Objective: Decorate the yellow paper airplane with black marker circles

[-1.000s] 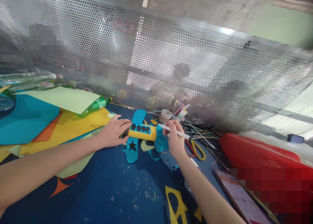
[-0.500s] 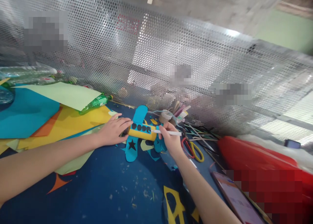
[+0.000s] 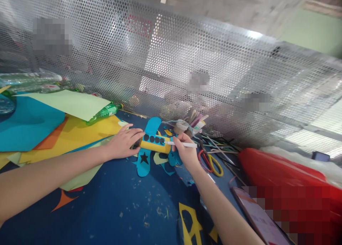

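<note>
A toy airplane with a yellow tube body (image 3: 153, 146) lies on the blue table, its rounded blue wings (image 3: 143, 168) pointing away from and toward me. A black star marks the nearer wing, and several black circles (image 3: 152, 139) line a blue strip along the body. My left hand (image 3: 127, 141) is closed about the body's left end, thumb on the near side and fingers on the far side. In a pinch, my right hand (image 3: 185, 150) holds a slim white marker (image 3: 188, 145). Its tip meets the rightmost circle. My right fingers partly hide the blue tail pieces (image 3: 174, 159).
Coloured sheets (image 3: 80, 131) and a green bottle (image 3: 107, 111) lie left. Right are scissors (image 3: 215, 165), a tape roll (image 3: 182, 125), thin sticks and a phone (image 3: 259, 216). A perforated metal screen (image 3: 171, 56) stands behind. Yellow scraps (image 3: 189, 223) lie in front.
The rightmost circle looks darker and more filled in. The marker's back end has shifted slightly left and down. My left hand stays in place on the airplane.
</note>
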Tool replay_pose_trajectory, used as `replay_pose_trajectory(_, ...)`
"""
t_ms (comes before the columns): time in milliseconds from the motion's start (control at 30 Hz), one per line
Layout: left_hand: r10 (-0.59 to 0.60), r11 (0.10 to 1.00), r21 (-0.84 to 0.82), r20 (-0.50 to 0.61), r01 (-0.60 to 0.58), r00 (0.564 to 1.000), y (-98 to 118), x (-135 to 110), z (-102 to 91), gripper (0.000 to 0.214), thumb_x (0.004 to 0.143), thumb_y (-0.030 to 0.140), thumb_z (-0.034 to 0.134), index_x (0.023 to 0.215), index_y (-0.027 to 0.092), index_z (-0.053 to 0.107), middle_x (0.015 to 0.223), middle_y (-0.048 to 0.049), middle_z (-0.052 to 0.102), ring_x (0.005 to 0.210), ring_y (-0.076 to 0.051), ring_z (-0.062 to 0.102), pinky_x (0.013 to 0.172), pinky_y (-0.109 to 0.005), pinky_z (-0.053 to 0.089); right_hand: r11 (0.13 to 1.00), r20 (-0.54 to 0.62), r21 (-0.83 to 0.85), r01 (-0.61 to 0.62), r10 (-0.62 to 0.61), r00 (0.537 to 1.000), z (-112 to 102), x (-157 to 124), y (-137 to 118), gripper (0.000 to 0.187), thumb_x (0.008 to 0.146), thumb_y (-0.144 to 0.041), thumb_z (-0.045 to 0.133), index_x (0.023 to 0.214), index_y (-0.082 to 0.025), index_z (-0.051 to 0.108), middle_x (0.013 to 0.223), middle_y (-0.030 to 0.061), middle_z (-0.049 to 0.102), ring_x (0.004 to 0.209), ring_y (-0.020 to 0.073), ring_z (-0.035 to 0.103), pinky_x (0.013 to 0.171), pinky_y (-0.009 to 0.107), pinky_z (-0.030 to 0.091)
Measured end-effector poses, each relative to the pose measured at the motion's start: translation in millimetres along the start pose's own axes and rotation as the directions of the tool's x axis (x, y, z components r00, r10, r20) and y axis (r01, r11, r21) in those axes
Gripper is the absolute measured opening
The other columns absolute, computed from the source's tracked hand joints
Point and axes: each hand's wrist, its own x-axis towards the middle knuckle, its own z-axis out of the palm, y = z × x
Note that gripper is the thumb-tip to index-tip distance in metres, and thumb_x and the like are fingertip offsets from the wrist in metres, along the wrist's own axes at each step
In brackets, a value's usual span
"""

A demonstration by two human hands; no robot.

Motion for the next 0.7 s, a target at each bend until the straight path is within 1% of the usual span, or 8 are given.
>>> replay_pose_trajectory(300,0.009,1.000,0.021,0.000,-0.009,1.000,1.0,0.5,-0.6,0.042,0.085,0.029,0.052,0.126,0.017,0.050,0.125,-0.0109,0.060,0.114,-0.025,0.056,0.114,-0.051,0.022,1.000,0.012,-0.004,0.000,0.000,1.000,-0.5,-0.4,0.6,0.029,0.077,-0.035,0.061,0.058,-0.024,0.042,0.041,-0.0054,0.053,0.040,0.0108,0.040,0.045,0.024,0.031)
replay_pose_trajectory(533,-0.010,1.000,0.012,0.010,0.010,1.000,1.5,0.0,-1.4,0.045,0.086,0.030,0.051,0.129,0.019,0.049,0.127,-0.0107,0.059,0.115,-0.026,0.056,0.114,-0.052,0.023,1.000,0.012,-0.003,-0.008,0.008,1.000,-0.6,1.3,5.0,0.027,0.076,-0.036,0.061,0.059,-0.024,0.043,0.042,-0.0053,0.054,0.041,0.0115,0.042,0.046,0.025,0.033)
replay_pose_trajectory(700,-0.009,1.000,0.020,0.005,0.009,1.000,1.6,0.3,-1.4,0.044,0.086,0.031,0.051,0.127,0.018,0.050,0.126,-0.0107,0.059,0.115,-0.027,0.055,0.113,-0.051,0.023,1.000,0.006,-0.016,-0.006,0.006,1.000,-0.1,0.3,5.2,0.028,0.077,-0.036,0.061,0.059,-0.024,0.043,0.043,-0.0050,0.055,0.042,0.0117,0.043,0.047,0.025,0.034)
